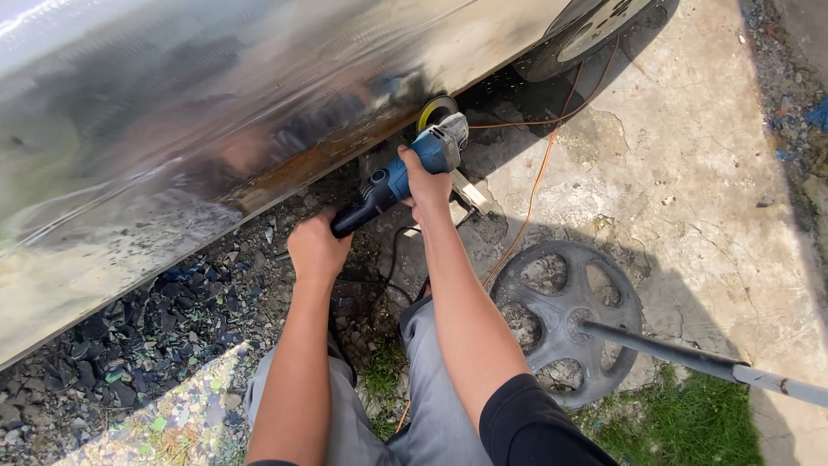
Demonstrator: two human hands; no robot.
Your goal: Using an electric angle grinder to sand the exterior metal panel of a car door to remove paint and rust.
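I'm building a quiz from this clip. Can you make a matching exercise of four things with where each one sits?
Things:
1. left hand
2. right hand
3. wheel cover
4. orange cable

Places:
A. lying flat on the ground beside the person's right arm
B. around the blue front body of the angle grinder
C. trailing over the concrete toward the car wheel
D. on the grinder's black rear handle

Pairs: 1-D, 2-B, 3-A, 4-C

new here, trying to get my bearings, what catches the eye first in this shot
At centre, a blue angle grinder held by both hands, right hand near its head, left hand on the rear grip, yellow disc against the rusty lower edge of a shiny car panel. A dark wheel cover lies on the concrete, lower right.
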